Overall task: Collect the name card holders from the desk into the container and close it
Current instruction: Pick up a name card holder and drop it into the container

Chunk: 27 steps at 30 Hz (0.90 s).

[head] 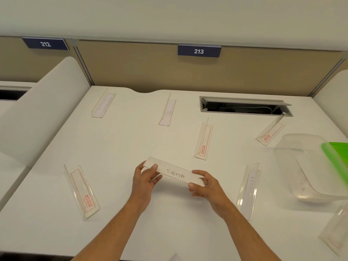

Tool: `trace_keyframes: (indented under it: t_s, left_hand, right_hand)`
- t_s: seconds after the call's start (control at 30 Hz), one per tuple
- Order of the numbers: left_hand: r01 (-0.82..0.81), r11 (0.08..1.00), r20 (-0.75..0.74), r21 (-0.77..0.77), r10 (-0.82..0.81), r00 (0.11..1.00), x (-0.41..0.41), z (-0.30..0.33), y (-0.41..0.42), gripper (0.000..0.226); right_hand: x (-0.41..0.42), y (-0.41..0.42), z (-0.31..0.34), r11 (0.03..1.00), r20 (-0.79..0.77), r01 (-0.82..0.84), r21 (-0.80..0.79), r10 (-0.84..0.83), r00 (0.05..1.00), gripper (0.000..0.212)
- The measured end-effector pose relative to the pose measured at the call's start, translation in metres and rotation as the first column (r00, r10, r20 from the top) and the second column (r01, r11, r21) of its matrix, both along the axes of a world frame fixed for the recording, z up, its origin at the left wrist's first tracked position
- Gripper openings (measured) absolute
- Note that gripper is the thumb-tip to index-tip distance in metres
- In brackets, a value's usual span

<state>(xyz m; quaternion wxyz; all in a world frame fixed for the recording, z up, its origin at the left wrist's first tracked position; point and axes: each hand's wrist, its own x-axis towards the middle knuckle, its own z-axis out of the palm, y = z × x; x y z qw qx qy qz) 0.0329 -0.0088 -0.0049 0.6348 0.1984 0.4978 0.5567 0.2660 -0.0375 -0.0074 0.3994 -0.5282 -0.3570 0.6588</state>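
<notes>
Fingers (154,167) of your left hand (145,178) and right hand (204,186) pinch the SIGMA holder (175,174) by its ends, level for carrying; container (301,166) open to their right, six holders scattered beyond.

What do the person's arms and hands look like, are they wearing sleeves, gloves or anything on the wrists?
Both forearms are bare to the frame's bottom edge, with no sleeves showing. The left hand and right hand wear no gloves, and no rings, watch or bracelet are visible.
</notes>
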Motion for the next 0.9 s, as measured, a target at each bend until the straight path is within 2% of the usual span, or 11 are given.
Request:
trace_keyframes:
  t_s: [0.13, 0.27, 0.4, 0.6, 0.9]
  left_hand:
    - [0.088, 0.995, 0.037, 0.035, -0.09, 0.995, -0.005, -0.006, -0.005, 0.054]
    - [0.177, 0.983, 0.025, 0.056, -0.179, 0.984, -0.01, -0.008, -0.008, 0.052]
    - [0.267, 0.962, -0.003, 0.051, -0.267, 0.964, -0.017, -0.013, -0.012, 0.062]
    - [0.371, 0.928, -0.165, 0.035, -0.36, 0.918, -0.024, -0.011, -0.019, 0.064]
    - [0.457, 0.888, -0.354, 0.039, -0.416, 0.838, -0.027, -0.001, -0.021, 0.066]
  right_hand:
    - [0.01, 0.005, 0.004, 0.999, 0.005, -0.005, 0.04, 0.004, 1.0, 0.063]
    - [0.018, 0.009, 0.008, 0.998, 0.015, -0.024, 0.062, 0.023, 1.0, 0.068]
    - [0.023, 0.01, 0.011, 0.997, 0.011, -0.031, 0.069, 0.03, 0.999, 0.072]
    - [0.027, 0.01, 0.009, 0.997, 0.019, -0.021, 0.078, 0.02, 1.0, 0.071]
    - [0.033, 0.008, 0.007, 0.993, 0.039, -0.049, 0.108, 0.045, 0.998, 0.074]
